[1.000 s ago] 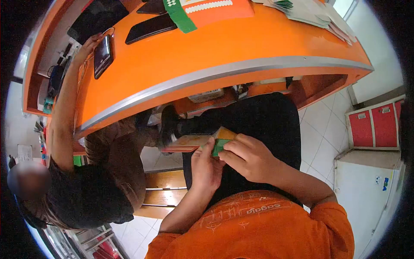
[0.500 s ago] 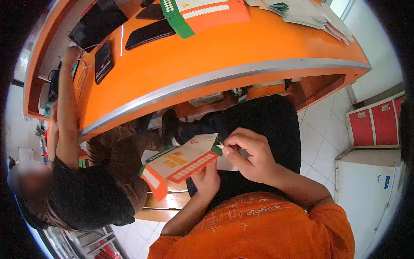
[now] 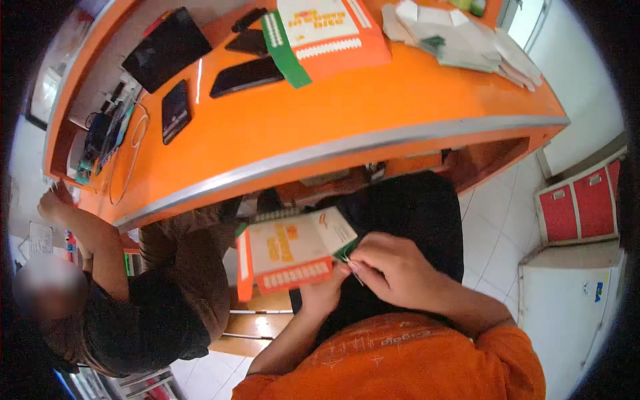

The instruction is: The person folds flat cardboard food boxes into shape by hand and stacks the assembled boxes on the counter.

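A printed cardboard box (image 3: 283,248), cream with orange and green edges, is held over my lap, partly folded with some flaps standing out. My left hand (image 3: 323,293) grips it from below at its near right side; part of that hand is hidden under the card. At the right end, my right hand (image 3: 387,267) pinches the box's green corner tab between thumb and fingers. A thin pale edge shows by the fingertips, too small to make out.
Along the orange desk (image 3: 320,120) are flat printed cartons (image 3: 333,40), pale folded card pieces (image 3: 460,40), a phone (image 3: 176,112), a black flat device (image 3: 247,77) and a tablet (image 3: 167,50). Another person (image 3: 140,307) sits at my left. A white cabinet (image 3: 567,300) stands right.
The box has turned flatter, and its right end flap now stands out more. My right hand has moved slightly down. The other person's arm has drawn back from the tablet toward the desk's left end.
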`<state>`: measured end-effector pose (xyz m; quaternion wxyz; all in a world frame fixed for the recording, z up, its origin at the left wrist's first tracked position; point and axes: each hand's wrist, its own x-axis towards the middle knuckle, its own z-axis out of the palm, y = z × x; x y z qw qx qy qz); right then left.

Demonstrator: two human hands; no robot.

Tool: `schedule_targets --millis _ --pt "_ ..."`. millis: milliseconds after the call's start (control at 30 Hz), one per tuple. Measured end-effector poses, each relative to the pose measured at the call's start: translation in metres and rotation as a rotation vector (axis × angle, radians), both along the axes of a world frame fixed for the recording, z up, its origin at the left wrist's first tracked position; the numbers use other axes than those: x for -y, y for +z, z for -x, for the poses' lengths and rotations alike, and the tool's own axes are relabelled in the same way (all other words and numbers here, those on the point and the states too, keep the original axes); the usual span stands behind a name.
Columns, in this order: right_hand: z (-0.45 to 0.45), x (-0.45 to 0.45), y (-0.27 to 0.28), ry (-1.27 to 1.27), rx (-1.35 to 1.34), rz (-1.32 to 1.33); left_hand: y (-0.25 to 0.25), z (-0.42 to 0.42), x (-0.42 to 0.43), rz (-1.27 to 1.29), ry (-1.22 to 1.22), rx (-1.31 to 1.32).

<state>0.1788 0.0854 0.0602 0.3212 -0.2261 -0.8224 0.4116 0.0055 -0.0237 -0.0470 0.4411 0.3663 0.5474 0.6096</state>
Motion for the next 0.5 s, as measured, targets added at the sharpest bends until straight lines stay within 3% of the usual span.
schedule_targets --millis 33,100,167,233,367,467,500 --pt "-0.001 0.000 0.004 0.011 -0.003 0.009 0.002 -0.003 0.000 -0.064 0.010 0.000" --pt "-0.005 -0.002 0.011 0.016 0.014 0.042 0.007 -0.011 -0.003 -0.058 0.122 0.252" --pt "-0.007 -0.006 0.010 0.042 0.020 0.043 -0.014 -0.009 0.000 -0.058 0.094 0.072" --pt "-0.006 -0.006 0.006 0.041 0.025 0.051 0.024 -0.019 -0.011 -0.167 0.101 0.101" --pt "-0.008 -0.001 0.012 -0.086 0.016 0.177 0.035 -0.023 -0.017 -0.362 -0.101 -0.121" --pt "-0.014 -0.006 0.027 -0.125 0.301 0.244 0.052 -0.025 -0.022 -0.249 -0.105 -0.065" --pt "-0.019 -0.007 0.031 -0.104 0.312 0.070 0.065 -0.022 -0.022 -0.121 -0.138 -0.123"
